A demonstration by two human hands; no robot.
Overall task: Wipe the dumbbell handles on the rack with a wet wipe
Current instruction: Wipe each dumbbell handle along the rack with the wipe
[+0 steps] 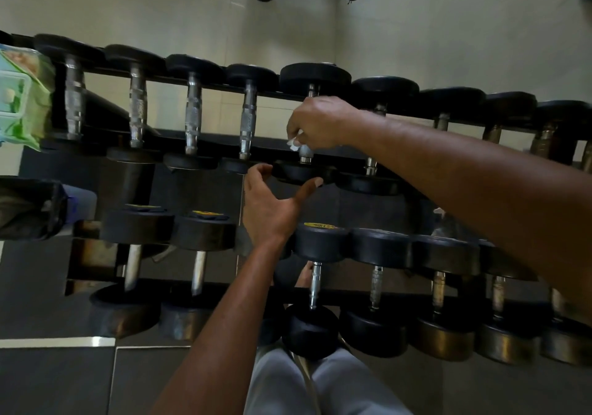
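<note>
A two-tier black rack (205,85) holds rows of black-headed dumbbells with steel handles. My right hand (317,123) is wrapped around the handle of the fifth dumbbell (315,78) on the top tier, with a white wet wipe (294,143) bunched under its fingers. Most of that handle is hidden; its lower end (305,153) shows below my fist. My left hand (272,205) is open with fingers spread, its thumb and fingertips against the near head (302,173) of the same dumbbell.
A green pack of wet wipes (22,94) rests on the rack's top left end. Lower-tier dumbbells (320,243) sit right under my left wrist. A dark bag (28,206) hangs at the left. My grey-trousered legs (288,382) stand against the rack.
</note>
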